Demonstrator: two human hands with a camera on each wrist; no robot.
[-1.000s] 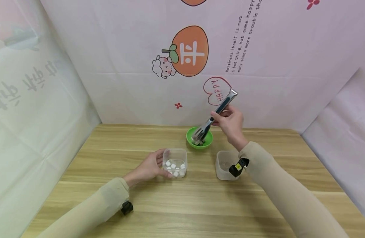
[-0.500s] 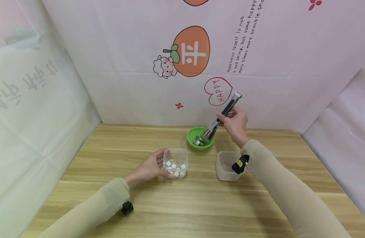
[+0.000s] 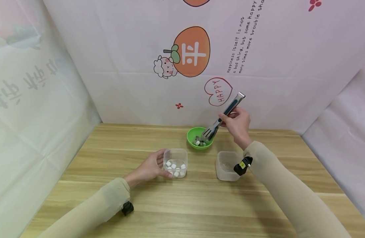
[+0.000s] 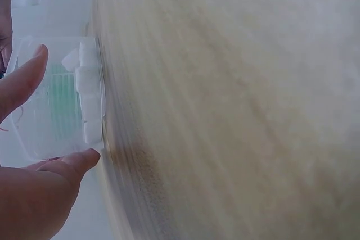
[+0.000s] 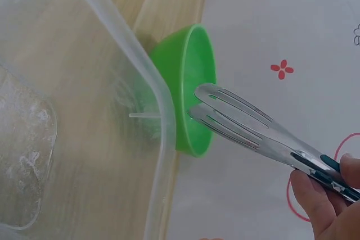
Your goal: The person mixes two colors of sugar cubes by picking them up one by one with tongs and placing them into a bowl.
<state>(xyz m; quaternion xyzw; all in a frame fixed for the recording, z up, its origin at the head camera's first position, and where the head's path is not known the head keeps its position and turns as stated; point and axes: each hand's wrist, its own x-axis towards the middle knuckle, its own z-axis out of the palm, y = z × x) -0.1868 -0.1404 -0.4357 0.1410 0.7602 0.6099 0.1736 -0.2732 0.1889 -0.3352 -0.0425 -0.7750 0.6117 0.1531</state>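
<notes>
The fingers (image 3: 223, 116) of the right hand (image 3: 240, 125) shifted rightward, drawing the steel tongs (image 3: 215, 126) from the middle of the green bowl (image 3: 192, 134) to its side nearest the fingers. A white cube (image 3: 197, 143), lower left of them, came into plain sight.

I am facing a pinkish-white fabric backdrop (image 3: 125, 99), which is rising along the far edge of the wood-grain tabletop (image 3: 176, 205). Its print is running sideways: an orange fruit (image 3: 192, 53) bearing a white character, a cartoon sheep (image 3: 165, 67), slanting English lines (image 3: 245, 39), a red heart outline (image 3: 218, 91) reading "HAPPY". A white left sheet (image 3: 27, 132) with faint grey characters is bordering the left edge; a plain right sheet (image 3: 346, 132) is bordering the right. Soft light is falling over everything.
</notes>
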